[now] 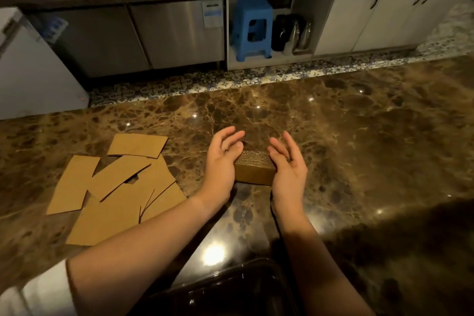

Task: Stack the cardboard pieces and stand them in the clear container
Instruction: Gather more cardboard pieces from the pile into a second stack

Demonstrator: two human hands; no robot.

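A stack of brown cardboard pieces [254, 168] stands on edge on the marble counter [359, 136], corrugated edges facing up. My left hand [221, 161] presses its left end and my right hand [288, 165] its right end, both with fingers relaxed and spread. Several loose cardboard pieces [115, 187] lie flat and overlapping on the counter to the left. The clear container [230, 290] sits at the near edge between my forearms, dark and partly cut off by the frame.
Beyond the counter run a tiled floor, steel cabinets [154, 33], and an open niche with a blue stool [252, 29] and dark bottles. A white appliance [30, 72] stands at the far left. White cupboards [384, 15] are at the back right.
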